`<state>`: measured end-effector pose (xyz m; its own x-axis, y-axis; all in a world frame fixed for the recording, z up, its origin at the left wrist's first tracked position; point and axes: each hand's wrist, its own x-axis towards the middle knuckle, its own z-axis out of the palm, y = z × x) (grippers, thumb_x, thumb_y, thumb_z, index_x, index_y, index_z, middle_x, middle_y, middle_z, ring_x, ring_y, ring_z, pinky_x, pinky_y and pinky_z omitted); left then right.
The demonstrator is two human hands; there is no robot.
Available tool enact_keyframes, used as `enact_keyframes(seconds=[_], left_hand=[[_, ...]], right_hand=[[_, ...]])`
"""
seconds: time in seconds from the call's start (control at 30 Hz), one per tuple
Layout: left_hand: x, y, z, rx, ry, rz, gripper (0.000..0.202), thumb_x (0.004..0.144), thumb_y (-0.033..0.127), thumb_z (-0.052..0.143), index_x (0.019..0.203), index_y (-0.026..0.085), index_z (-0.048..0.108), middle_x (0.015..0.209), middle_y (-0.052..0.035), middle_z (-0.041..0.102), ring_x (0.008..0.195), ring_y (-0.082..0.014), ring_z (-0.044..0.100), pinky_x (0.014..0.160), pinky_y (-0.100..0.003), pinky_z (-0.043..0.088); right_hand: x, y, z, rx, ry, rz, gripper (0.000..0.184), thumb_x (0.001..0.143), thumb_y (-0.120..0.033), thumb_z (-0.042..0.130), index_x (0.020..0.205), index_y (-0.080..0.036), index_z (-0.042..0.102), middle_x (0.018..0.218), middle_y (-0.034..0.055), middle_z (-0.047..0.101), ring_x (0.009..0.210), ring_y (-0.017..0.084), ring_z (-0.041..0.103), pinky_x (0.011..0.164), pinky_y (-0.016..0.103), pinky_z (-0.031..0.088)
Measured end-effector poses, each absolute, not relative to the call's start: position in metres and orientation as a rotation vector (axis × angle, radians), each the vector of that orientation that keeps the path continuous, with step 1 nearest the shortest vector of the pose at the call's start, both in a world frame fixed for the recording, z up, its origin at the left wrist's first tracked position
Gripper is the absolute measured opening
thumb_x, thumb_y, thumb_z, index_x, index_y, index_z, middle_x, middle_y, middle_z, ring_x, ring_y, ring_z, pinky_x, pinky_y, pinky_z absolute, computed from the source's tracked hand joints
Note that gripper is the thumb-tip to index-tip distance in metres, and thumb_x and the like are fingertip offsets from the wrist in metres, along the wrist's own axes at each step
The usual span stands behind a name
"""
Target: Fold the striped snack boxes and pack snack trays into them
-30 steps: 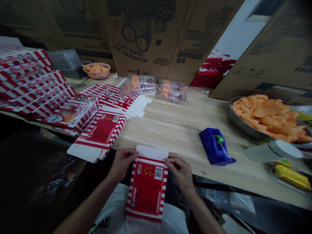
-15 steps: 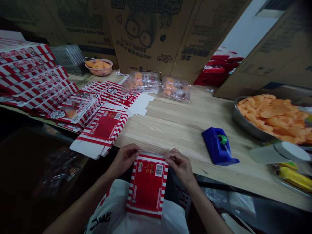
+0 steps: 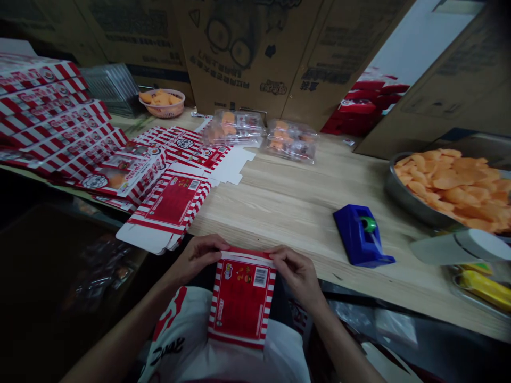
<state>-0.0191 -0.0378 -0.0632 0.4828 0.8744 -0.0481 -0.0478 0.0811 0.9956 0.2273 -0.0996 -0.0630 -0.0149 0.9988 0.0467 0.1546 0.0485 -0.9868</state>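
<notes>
A red-and-white striped cardboard box (image 3: 241,303), barcode side up, rests against my lap at the table's front edge. My left hand (image 3: 203,256) pinches its far left corner, fingers closed at the top flap. At the far right corner, my right hand (image 3: 293,268) grips the same end between thumb and fingers. A red strip of the flap shows between the two hands, folded over the box's far end. The inside of the box is hidden.
Flat striped cartons (image 3: 171,199) and stacked boxes (image 3: 48,106) lie left. Clear plastic packs (image 3: 291,141) sit at the back. A blue tape dispenser (image 3: 359,236), a metal bowl (image 3: 415,199) of orange pieces and a white bottle (image 3: 459,247) stand right. A pink basket (image 3: 163,109) is back left.
The far flap, seen edge-on before, now shows its red face between my hands. Both hands keep hold of the box corners. The view has shifted slightly.
</notes>
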Motion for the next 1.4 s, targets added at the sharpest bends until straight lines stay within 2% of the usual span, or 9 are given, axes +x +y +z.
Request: enact_keyframes(seconds=[0.13,0.27,0.53,0.7,0.9,1.0,1.1,1.17,1.4], left_hand=[[-0.014,-0.044,-0.062,1.449,0.986,0.813,0.016,0.072,0.031,0.069,0.074,0.015,0.067,0.067,-0.0018,0.063,0.062,-0.0133,0.056,0.057,-0.022,0.042],[-0.007,-0.045,-0.058,1.697,1.028,0.862,0.012,0.073,0.025,0.067,0.081,0.016,0.071,0.069,-0.0032,0.064,0.064,-0.0140,0.056,0.060,-0.023,0.042],[-0.007,-0.026,-0.048,1.473,0.865,0.728,0.023,0.075,0.032,0.065,0.061,0.014,0.065,0.058,0.0000,0.058,0.054,-0.0101,0.049,0.051,-0.020,0.037],[-0.009,-0.017,-0.053,1.435,0.860,0.635,0.025,0.075,0.032,0.064,0.059,0.013,0.064,0.054,0.0014,0.056,0.052,-0.0094,0.047,0.050,-0.020,0.035],[-0.010,-0.013,-0.049,1.680,0.823,0.605,0.024,0.080,0.026,0.059,0.061,0.013,0.064,0.053,0.0014,0.056,0.050,-0.0091,0.047,0.048,-0.019,0.034],[-0.011,-0.017,-0.048,1.877,0.805,0.667,0.023,0.083,0.023,0.055,0.066,0.013,0.068,0.060,-0.0016,0.062,0.057,-0.0111,0.054,0.054,-0.020,0.039],[-0.012,-0.025,-0.053,1.939,0.805,0.805,0.019,0.086,0.020,0.054,0.083,0.015,0.072,0.077,-0.0070,0.071,0.072,-0.0157,0.064,0.066,-0.023,0.048],[-0.011,-0.030,-0.056,1.952,0.807,0.870,0.018,0.085,0.017,0.054,0.092,0.015,0.071,0.085,-0.0090,0.073,0.078,-0.0169,0.067,0.069,-0.024,0.050],[-0.006,-0.038,-0.062,1.895,0.797,0.932,0.010,0.081,0.016,0.060,0.083,0.015,0.071,0.080,-0.0071,0.072,0.075,-0.0157,0.067,0.069,-0.024,0.051]], right_hand=[[0.221,-0.100,-0.059,-1.339,-1.472,0.960,0.010,0.076,-0.030,0.071,0.078,-0.021,0.067,0.087,0.0073,0.070,0.082,0.021,0.065,0.073,0.031,0.052],[0.222,-0.100,-0.052,-1.366,-1.575,0.796,0.009,0.076,-0.028,0.070,0.082,-0.021,0.069,0.079,0.0053,0.071,0.072,0.019,0.064,0.067,0.029,0.052],[0.222,-0.089,-0.034,-1.483,-1.478,0.963,0.017,0.075,-0.033,0.069,0.067,-0.018,0.066,0.063,0.0016,0.065,0.058,0.015,0.057,0.054,0.025,0.044],[0.222,-0.087,-0.039,-1.484,-1.461,1.015,0.022,0.076,-0.033,0.068,0.062,-0.018,0.060,0.059,0.0002,0.059,0.057,0.014,0.053,0.055,0.024,0.043],[0.220,-0.088,-0.038,-1.414,-1.504,1.004,0.021,0.079,-0.030,0.065,0.062,-0.018,0.060,0.064,0.0024,0.062,0.061,0.015,0.056,0.059,0.026,0.045],[0.220,-0.092,-0.040,-1.358,-1.534,0.907,0.018,0.082,-0.026,0.062,0.067,-0.019,0.063,0.069,0.0040,0.065,0.065,0.016,0.060,0.061,0.027,0.046],[0.221,-0.097,-0.046,-1.284,-1.576,0.773,0.006,0.082,-0.021,0.063,0.079,-0.020,0.067,0.080,0.0057,0.069,0.074,0.018,0.064,0.067,0.028,0.050],[0.220,-0.101,-0.050,-1.234,-1.606,0.680,0.006,0.081,-0.017,0.065,0.085,-0.020,0.068,0.084,0.0058,0.070,0.078,0.019,0.065,0.069,0.029,0.051],[0.214,-0.111,-0.057,-1.198,-1.685,0.550,0.013,0.080,-0.009,0.063,0.086,-0.020,0.066,0.087,0.0062,0.069,0.081,0.018,0.066,0.070,0.029,0.052]])
